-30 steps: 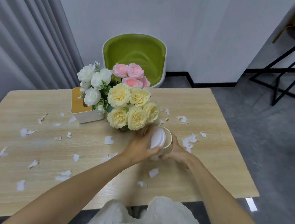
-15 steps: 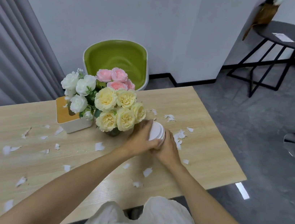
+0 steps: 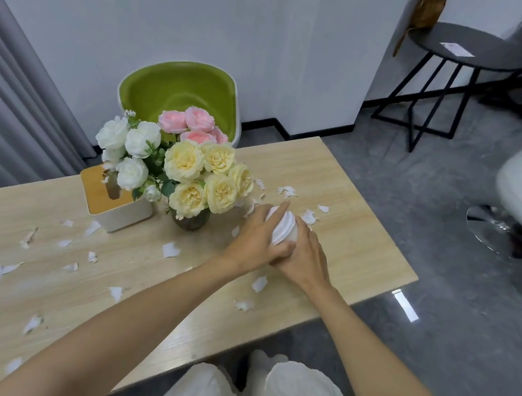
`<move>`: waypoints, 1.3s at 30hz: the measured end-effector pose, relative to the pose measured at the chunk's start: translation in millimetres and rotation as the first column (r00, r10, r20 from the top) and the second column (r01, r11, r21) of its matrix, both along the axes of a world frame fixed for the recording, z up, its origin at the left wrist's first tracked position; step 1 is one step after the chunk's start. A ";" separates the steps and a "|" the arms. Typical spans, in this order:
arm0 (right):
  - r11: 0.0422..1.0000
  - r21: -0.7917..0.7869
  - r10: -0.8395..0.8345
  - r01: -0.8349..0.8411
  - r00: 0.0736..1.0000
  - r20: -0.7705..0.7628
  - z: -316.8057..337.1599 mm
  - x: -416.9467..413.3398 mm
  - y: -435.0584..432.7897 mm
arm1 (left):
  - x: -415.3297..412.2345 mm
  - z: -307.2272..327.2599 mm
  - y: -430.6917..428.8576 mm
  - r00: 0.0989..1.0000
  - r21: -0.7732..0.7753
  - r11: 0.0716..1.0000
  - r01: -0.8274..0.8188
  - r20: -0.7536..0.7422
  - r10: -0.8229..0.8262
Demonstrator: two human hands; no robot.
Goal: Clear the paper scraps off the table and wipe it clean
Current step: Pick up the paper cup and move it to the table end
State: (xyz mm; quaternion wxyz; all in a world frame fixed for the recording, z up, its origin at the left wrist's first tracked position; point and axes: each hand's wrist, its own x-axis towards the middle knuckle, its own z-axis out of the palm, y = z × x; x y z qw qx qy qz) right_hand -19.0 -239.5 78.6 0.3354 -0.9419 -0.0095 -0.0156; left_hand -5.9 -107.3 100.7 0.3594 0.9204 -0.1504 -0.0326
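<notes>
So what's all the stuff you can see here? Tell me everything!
table: one, light wood, in front of the person
paper scraps: many, white, scattered over the table
flowers: one bunch, white, pink and pale yellow, in a dark vase mid-table
tissue box: one, white with a wooden top, left of the vase
lidded cup: one, white lid, right of the vase
green chair: one, behind the table
black side table: one, far right by the wall
curtain: grey, far left
left hand: grips the cup's lid
right hand: holds the cup's body
</notes>
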 end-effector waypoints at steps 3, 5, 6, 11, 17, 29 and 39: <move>0.999 -0.027 0.017 -0.017 1.000 0.019 5.0 -4.3 -2.2 | -5.9 4.6 0.1 1.000 0.007 1.000 0.013 0.020 -0.013; 0.998 -0.051 0.041 -0.039 0.998 0.049 7.4 -5.5 -3.1 | -9.7 9.0 -0.4 0.999 0.022 1.000 0.019 0.036 -0.020; 0.997 -0.058 0.046 -0.043 0.997 0.059 8.8 -5.9 -3.7 | -10.8 10.9 -1.3 0.999 0.035 0.999 0.019 0.044 -0.021; 0.994 -0.093 0.059 -0.056 0.998 0.034 14.8 -8.2 -13.5 | -17.8 16.9 -12.1 0.997 0.145 0.989 -0.011 0.075 0.000; 0.983 -0.150 0.103 -0.106 0.994 -0.026 12.7 -11.2 -34.7 | -21.4 9.7 -26.8 0.997 0.316 0.949 0.002 0.067 -0.024; 0.990 0.138 0.067 -0.042 0.981 -0.182 -20.0 6.3 -39.0 | -12.5 -6.1 -40.6 0.736 -0.457 0.657 -0.600 -0.638 0.229; 0.507 0.765 0.157 0.397 0.830 -0.535 -25.9 18.9 -71.9 | -2.9 -13.9 -58.2 0.688 -0.322 0.677 -0.661 -0.620 0.377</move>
